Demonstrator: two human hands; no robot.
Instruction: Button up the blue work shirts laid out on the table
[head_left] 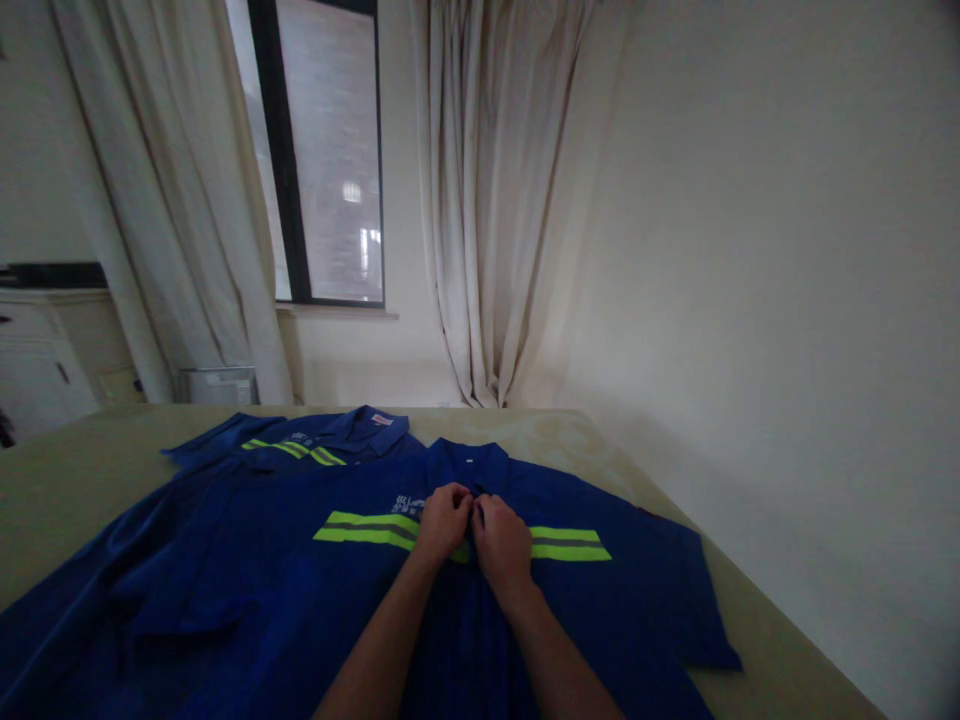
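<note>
A dark blue work jacket (600, 610) lies spread out, front up, with its collar away from me. Yellow-green reflective strips with a grey middle cross its chest, and pale lettering sits above the left strip. At the front opening just below the collar, my left hand (444, 522) pinches one edge of the jacket. My right hand (501, 540) is closed on the opposite edge, its fingertips almost meeting those of the left. Whatever small part lies between the fingertips is hidden.
Beyond and to the left lies a second blue work jacket (352, 432) with similar strips. Both rest on a pale, patterned bed-like surface (45, 500). A wall (787, 300) borders the right side; curtains (495, 200), a window (334, 150) and a white cabinet (45, 350) stand behind.
</note>
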